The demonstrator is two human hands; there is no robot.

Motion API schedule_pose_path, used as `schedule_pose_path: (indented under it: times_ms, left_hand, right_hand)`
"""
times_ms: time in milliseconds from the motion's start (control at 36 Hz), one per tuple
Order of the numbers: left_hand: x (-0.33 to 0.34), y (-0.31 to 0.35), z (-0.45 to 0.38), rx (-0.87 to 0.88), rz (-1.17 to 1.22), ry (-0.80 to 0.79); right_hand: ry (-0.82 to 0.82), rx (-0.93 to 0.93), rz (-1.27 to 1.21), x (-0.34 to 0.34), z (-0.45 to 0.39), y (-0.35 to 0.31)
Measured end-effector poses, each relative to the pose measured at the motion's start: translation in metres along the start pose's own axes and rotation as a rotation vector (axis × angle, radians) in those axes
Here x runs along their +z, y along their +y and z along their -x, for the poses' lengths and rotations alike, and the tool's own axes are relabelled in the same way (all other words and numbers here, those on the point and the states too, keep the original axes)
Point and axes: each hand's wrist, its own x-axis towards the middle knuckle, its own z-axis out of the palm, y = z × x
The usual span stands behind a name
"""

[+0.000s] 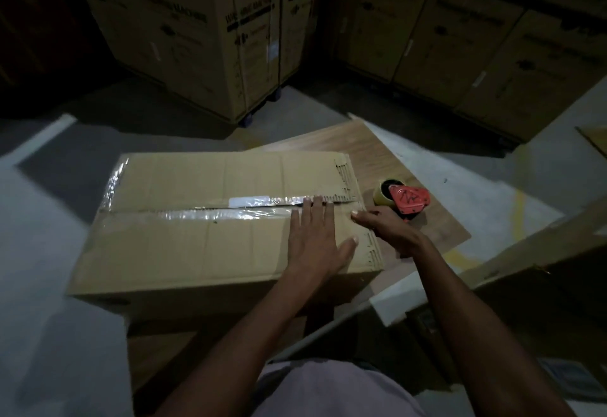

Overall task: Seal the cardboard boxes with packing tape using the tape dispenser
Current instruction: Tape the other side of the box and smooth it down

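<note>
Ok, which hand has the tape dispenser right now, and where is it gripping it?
The right hand grips the red tape dispenser by its handle, mostly hidden under the fingers. The left hand holds nothing; it presses flat on the cardboard box.

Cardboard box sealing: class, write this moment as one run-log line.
step: taping top seam | left hand: flat on cardboard box | right hand: grips tape dispenser at box's right edge | seam: tape laid
</note>
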Motion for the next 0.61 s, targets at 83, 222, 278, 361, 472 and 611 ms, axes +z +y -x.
schedule_pose_path:
  times_ms: [83,222,278,361,472,611]
  left_hand:
    - [-0.007,0.005,-0.011,0.003,-0.099,-0.001]
    - [-0.015,0.018,-0.027,0.005,-0.16,0.04]
    - [-0.017,0.025,-0.033,-0.009,-0.185,0.044]
    - [-0.016,0.032,-0.038,-0.03,-0.202,0.049]
    - [-0.012,0.038,-0.042,-0.072,-0.187,0.053]
    - [-0.007,0.039,-0.044,-0.108,-0.145,0.084]
  right_hand:
    - [-0.04,0.017,0.004,-0.013,-0.006,-0.001]
    - [-0.065,0.027,-0.004,-0.032,-0.015,-0.008]
    - [-0.071,0.017,-0.008,-0.038,-0.017,-0.012]
    - [-0.084,0.04,0.074,-0.043,-0.018,-0.02]
    - [-0.037,0.085,0.176,-0.038,-0.024,-0.03]
    - [0.206,-0.106,0.187,-0.004,-0.033,-0.015]
